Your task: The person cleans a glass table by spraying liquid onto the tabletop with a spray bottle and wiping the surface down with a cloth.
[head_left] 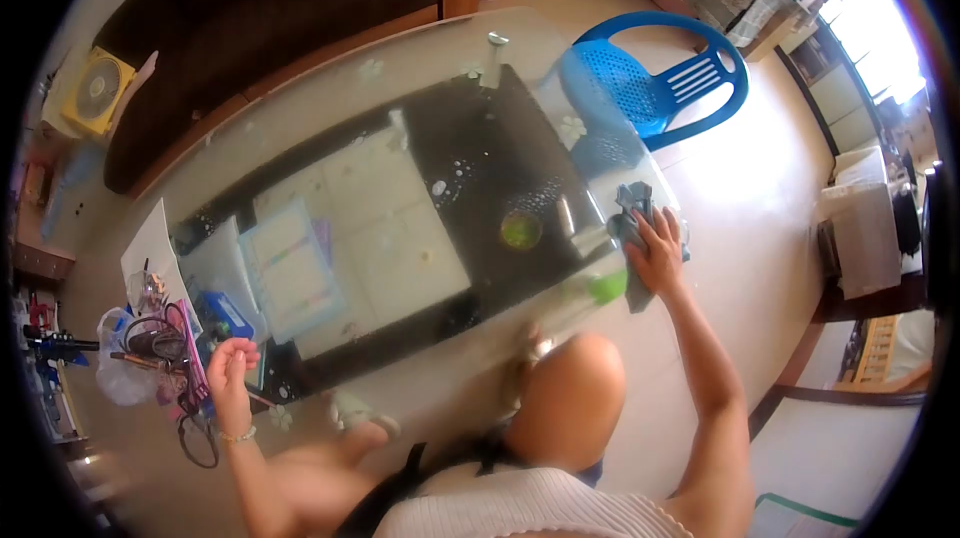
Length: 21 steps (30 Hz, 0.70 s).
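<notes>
Near the right end of the glass table (400, 288), my right hand (657, 253) presses on a grey-blue cloth (635, 203), its fingers spread over it. The cloth is bunched and lies on the glass. My left hand (232, 363) is raised at the table's left front edge, fingers partly curled and thumb up, with nothing visible in it. Beside it are a blue box (228, 314) and a pile with a black cable (160, 338) and a clear plastic bag (118, 378). White spots of foam or liquid (440, 187) show on the glass.
A blue plastic chair (650, 88) stands beyond the table's right end. Along the far side runs a dark brown sofa (270, 28). A yellow fan (98, 90) is at the far left. My knee (572, 388) is close to the front edge.
</notes>
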{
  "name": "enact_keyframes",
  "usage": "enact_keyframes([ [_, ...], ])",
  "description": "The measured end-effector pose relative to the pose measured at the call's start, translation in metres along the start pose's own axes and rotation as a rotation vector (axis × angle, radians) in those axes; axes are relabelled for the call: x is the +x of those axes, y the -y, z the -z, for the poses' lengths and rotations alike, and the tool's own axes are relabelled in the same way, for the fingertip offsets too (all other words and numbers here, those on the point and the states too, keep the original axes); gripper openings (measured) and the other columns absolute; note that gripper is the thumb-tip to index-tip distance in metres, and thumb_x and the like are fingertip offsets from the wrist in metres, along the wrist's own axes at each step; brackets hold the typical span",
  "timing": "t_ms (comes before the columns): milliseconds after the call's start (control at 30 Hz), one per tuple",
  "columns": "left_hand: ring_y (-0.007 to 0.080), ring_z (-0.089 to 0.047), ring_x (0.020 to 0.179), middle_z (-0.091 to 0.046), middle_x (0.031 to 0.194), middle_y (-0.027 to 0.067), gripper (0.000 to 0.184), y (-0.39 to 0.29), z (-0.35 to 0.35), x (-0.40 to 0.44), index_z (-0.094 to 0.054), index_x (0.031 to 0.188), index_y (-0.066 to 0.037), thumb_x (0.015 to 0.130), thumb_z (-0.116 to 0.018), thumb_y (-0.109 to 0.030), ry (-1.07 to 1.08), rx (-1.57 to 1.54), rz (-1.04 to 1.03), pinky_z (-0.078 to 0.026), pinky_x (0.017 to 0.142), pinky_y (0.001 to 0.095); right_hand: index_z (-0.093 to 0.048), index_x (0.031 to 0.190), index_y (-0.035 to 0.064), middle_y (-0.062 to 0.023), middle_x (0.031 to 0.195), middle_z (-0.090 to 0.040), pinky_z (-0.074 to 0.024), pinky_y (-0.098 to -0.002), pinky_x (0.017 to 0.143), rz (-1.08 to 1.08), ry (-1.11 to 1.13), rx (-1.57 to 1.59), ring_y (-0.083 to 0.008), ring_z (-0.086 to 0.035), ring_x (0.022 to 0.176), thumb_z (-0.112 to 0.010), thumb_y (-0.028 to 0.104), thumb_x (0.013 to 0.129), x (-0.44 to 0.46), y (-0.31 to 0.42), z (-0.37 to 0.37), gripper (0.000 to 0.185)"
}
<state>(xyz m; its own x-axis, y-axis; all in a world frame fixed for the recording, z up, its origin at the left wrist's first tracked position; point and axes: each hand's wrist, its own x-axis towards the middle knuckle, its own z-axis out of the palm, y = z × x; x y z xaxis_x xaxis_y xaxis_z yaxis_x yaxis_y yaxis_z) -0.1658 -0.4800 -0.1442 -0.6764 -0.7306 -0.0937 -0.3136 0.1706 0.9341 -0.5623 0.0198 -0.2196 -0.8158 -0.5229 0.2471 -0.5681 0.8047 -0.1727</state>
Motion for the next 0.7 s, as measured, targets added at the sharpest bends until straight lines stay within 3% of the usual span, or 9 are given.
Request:
enact_keyframes([
  [100, 0.0110, -0.057, 0.080, -0.061, 0.093, 0.0050, 0.016, 0.006, -0.015, 0.012, -0.057, 0.100, 0.001, 0.092, -0.049, -0.010, 0.074, 0.000, 0.050, -0.046, 0.073, 0.0236, -0.053, 0.127, 0.0181, -0.0150, 0.134, -0.045, -0.0302, -0.0508, 0.101, -0.111, -0.109, -0.059, -0.0422, -0.033, 0.125, -0.062, 0.027, 0.078, 0.032, -0.011, -0.026, 0.051],
  [167, 0.0115, -0.058, 0.079, -0.061, 0.092, 0.0055, 0.015, 0.007, -0.021, 0.012, -0.058, 0.098, 0.002, 0.091, -0.049, -0.008, 0.128, 0.036, 0.024, -0.046, 0.073, 0.0237, -0.056, 0.122, 0.0158, -0.0097, 0.131, -0.049, -0.0330, -0.0481, 0.099, -0.311, -0.123, -0.158, -0.0388, -0.039, 0.121, -0.059, 0.034, 0.080, 0.082, -0.007, -0.042, 0.046],
  [233, 0.0106, -0.058, 0.076, -0.061, 0.090, 0.0050, 0.015, 0.005, -0.021, 0.012, -0.058, 0.097, 0.002, 0.091, -0.049, -0.009, 0.188, 0.087, -0.039, -0.047, 0.072, 0.0238, -0.058, 0.121, 0.0168, -0.0083, 0.126, -0.052, -0.0343, -0.0456, 0.097, -0.331, -0.119, -0.140, -0.0346, -0.042, 0.119, -0.060, 0.044, 0.079, 0.125, 0.016, -0.052, 0.050],
  [333, 0.0122, -0.059, 0.077, -0.061, 0.088, 0.0062, 0.013, -0.006, -0.020, 0.011, -0.059, 0.095, 0.003, 0.088, -0.050, -0.003, 0.148, 0.099, -0.005, -0.046, 0.071, 0.0236, -0.061, 0.114, 0.0209, -0.0062, 0.116, -0.056, -0.0344, -0.0446, 0.096, 0.114, -0.070, 0.112, -0.0287, -0.046, 0.113, -0.069, 0.034, 0.074, 0.150, 0.117, -0.065, 0.043],
  [433, 0.0132, -0.060, 0.077, -0.061, 0.087, 0.0067, 0.012, -0.009, -0.020, 0.011, -0.059, 0.093, 0.003, 0.086, -0.050, 0.000, 0.104, 0.140, -0.058, -0.046, 0.070, 0.0240, -0.057, 0.117, 0.0232, -0.0046, 0.126, -0.047, -0.0343, -0.0550, 0.093, 0.666, 0.132, 0.106, -0.0324, -0.041, 0.117, -0.065, 0.029, 0.074, 0.109, 0.247, -0.077, 0.044],
  [500, 0.0132, -0.060, 0.076, -0.061, 0.087, 0.0066, 0.012, -0.010, -0.020, 0.012, -0.059, 0.093, 0.003, 0.086, -0.049, 0.000, 0.082, 0.181, -0.112, -0.045, 0.069, 0.0239, -0.060, 0.112, 0.0246, -0.0038, 0.126, -0.047, -0.0320, -0.0559, 0.099, 0.987, 0.149, 0.388, -0.0319, -0.039, 0.118, -0.063, 0.024, 0.072, 0.069, 0.294, -0.075, 0.040],
  [567, 0.0130, -0.060, 0.076, -0.061, 0.087, 0.0064, 0.012, -0.009, -0.014, 0.015, -0.059, 0.093, 0.003, 0.087, -0.049, -0.001, 0.086, 0.240, -0.154, -0.045, 0.067, 0.0236, -0.063, 0.104, 0.0206, -0.0054, 0.123, -0.049, -0.0352, -0.0538, 0.095, 0.984, 0.222, 0.464, -0.0316, -0.042, 0.115, -0.060, 0.020, 0.074, 0.077, 0.289, -0.064, 0.030],
  [633, 0.0132, -0.060, 0.075, -0.061, 0.087, 0.0068, 0.012, -0.008, -0.007, 0.013, -0.059, 0.093, 0.003, 0.086, -0.049, -0.001, 0.053, 0.244, -0.131, -0.044, 0.067, 0.0232, -0.063, 0.096, 0.0160, -0.0064, 0.119, -0.052, -0.0381, -0.0505, 0.090, 0.842, 0.083, 0.241, -0.0306, -0.045, 0.112, -0.058, 0.018, 0.075, 0.113, 0.252, -0.075, 0.022],
  [700, 0.0135, -0.060, 0.075, -0.060, 0.087, 0.0073, 0.012, -0.006, 0.000, 0.008, -0.059, 0.092, 0.003, 0.086, -0.049, -0.001, 0.011, 0.217, -0.100, -0.044, 0.066, 0.0228, -0.063, 0.101, 0.0163, -0.0056, 0.114, -0.054, -0.0381, -0.0502, 0.088, 0.534, 0.047, 0.014, -0.0314, -0.045, 0.111, -0.057, 0.019, 0.077, 0.164, 0.193, -0.094, 0.025],
])
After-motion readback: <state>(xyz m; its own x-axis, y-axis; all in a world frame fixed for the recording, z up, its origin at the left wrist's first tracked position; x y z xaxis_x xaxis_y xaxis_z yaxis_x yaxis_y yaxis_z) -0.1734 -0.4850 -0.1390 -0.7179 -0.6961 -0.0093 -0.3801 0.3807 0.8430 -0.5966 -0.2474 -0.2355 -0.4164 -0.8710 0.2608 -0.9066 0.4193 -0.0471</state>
